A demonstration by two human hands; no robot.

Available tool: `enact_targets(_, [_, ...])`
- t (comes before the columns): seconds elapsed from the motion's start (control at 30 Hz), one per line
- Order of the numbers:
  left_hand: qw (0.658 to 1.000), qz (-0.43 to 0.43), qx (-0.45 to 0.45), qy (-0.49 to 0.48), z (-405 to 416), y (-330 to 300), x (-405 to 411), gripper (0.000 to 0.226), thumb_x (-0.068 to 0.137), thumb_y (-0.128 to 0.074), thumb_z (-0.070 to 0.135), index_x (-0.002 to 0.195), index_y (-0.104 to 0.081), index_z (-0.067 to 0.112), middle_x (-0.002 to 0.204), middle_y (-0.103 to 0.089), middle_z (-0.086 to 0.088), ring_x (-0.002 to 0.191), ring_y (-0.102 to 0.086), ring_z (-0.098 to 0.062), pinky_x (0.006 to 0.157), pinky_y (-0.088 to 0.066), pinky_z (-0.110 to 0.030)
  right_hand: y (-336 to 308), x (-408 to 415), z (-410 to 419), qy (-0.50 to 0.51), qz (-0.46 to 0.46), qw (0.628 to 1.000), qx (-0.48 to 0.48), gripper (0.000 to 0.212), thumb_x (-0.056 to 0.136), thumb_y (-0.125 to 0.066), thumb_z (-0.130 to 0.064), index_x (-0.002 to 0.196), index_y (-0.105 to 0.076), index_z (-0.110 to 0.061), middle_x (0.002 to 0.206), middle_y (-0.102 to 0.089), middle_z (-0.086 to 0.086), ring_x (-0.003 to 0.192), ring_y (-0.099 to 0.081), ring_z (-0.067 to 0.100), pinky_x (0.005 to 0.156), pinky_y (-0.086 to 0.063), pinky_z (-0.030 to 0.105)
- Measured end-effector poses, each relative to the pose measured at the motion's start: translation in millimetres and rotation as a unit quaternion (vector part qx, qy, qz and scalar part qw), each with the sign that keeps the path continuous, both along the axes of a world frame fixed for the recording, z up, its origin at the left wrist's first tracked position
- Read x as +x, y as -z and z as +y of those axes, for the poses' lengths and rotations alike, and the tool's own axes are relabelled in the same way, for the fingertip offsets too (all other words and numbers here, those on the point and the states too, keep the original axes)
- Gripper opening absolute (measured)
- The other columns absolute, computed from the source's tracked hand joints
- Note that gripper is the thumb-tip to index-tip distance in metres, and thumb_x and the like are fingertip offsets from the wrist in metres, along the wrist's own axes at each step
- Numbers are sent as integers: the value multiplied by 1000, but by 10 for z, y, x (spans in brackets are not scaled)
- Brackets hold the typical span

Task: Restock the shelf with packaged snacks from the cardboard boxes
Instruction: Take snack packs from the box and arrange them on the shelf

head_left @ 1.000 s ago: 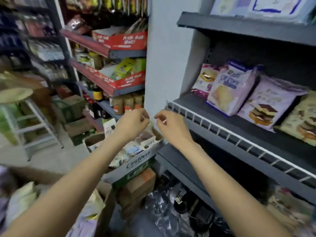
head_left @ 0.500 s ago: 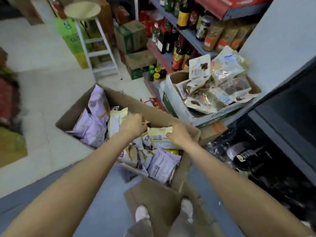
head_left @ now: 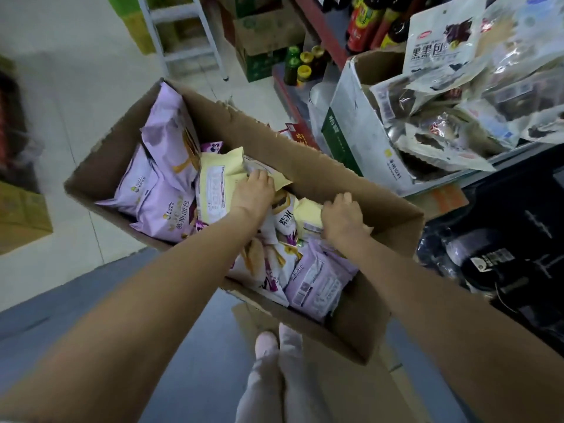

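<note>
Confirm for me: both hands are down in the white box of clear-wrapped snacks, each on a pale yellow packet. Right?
Not quite. The head view shows both hands in the brown cardboard box of purple and yellow packets, not the white box beside it. The left hand does rest on a pale yellow packet, and the right hand grips another yellow packet.

Brown box (head_left: 305, 166): matt corrugated cardboard, torn rough rim; purple packs (head_left: 166, 148) and yellow packs (head_left: 213, 184): smooth plastic film; clear bags (head_left: 457, 117): glossy, crinkled plastic; floor (head_left: 76, 71): smooth tile.
</note>
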State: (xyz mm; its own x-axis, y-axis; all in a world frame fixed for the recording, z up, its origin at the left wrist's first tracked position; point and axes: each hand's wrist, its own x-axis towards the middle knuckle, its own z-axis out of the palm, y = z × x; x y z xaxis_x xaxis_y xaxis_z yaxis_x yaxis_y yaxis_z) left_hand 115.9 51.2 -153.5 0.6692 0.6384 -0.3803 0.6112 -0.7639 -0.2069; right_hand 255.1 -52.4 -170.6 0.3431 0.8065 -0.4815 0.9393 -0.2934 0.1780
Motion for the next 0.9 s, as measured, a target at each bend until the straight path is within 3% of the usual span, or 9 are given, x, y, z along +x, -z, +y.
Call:
enact_targets(0.1, [1000, -21, -1, 13, 13, 7, 7, 37, 93, -43, -1, 130, -47, -2, 134, -44, -21, 128, -37, -35, 102, -40, -37, -28, 24, -42, 39, 50, 998, -3, 65, 79, -68, -45, 128, -44, -11, 130, -46, 15, 121, -40, 29, 95, -39, 40])
enact_targets(0.17, [999, -48, -10, 9, 34, -70, -43, 35, 89, -46, -5, 123, -52, -2, 128, -47, -19, 125, -39, -34, 100, -39, -38, -150, 35, -111, 114, 129, 983, 57, 66, 77, -71, -46, 125, -42, -10, 127, -42, 16, 120, -40, 32, 88, -43, 42])
enact_targets(0.33, [982, -188, -18, -13, 55, -363, -129, 30, 85, -47, -7, 114, -54, 0, 117, -51, -17, 112, -45, -33, 92, -35, -35, -629, 2, -211, 285, 308, 877, 235, 61, 76, -75, -29, 120, -40, -5, 117, -50, 14, 106, -51, 30, 72, -37, 31])
enact_targets(0.43, [946, -306, -77, -72, 12, -541, -195, 21, 83, -49, -8, 102, -56, -2, 104, -57, -20, 101, -53, -36, 83, -40, -40, -878, -100, -303, 331, 356, 827, 282, 58, 76, -74, -28, 118, -39, -7, 103, -55, 4, 92, -54, 22, 70, -40, 29])
enact_targets(0.53, [918, -371, -103, -92, -126, -809, -211, 13, 87, -51, 2, 96, -54, -6, 98, -60, -23, 89, -57, -36, 74, -44, -44, -1123, -232, -401, 368, 364, 790, 328, 53, 79, -71, -28, 114, -36, -9, 95, -57, 3, 90, -56, 24, 68, -41, 30])
enact_targets(0.7, [909, -400, -72, -91, -469, -1427, 19, 19, 91, -48, 14, 101, -50, -2, 102, -58, -22, 92, -55, -40, 73, -40, -44, -1542, -444, -544, 369, 337, 761, 414, 61, 85, -66, -27, 134, -32, -11, 110, -61, 13, 103, -57, 32, 73, -41, 31])
enact_targets(0.8, [924, -371, -34, -92, -709, -1669, 127, 21, 94, -44, 17, 104, -48, 0, 105, -60, -22, 94, -57, -41, 66, -35, -39, -1741, -539, -609, 333, 392, 743, 428, 64, 93, -54, -38, 145, -25, -17, 131, -55, 7, 119, -52, 27, 91, -43, 34])
enact_targets(0.83, [924, -369, -31, -97, -773, -1717, 131, 20, 94, -43, 17, 103, -48, 0, 104, -60, -22, 94, -58, -42, 65, -33, -38, -1791, -545, -631, 329, 442, 715, 431, 57, 97, -44, -39, 147, -25, -22, 138, -50, 2, 123, -50, 23, 97, -42, 34])
enact_targets(0.9, [918, -380, -28, -107, -859, -1806, 96, 18, 94, -42, 18, 98, -47, 1, 101, -62, -24, 92, -58, -44, 64, -31, -37, -1892, -498, -717, 347, 534, 637, 434, 44, 104, -29, -30, 148, -29, -27, 146, -42, -4, 126, -44, 8, 95, -42, 16])
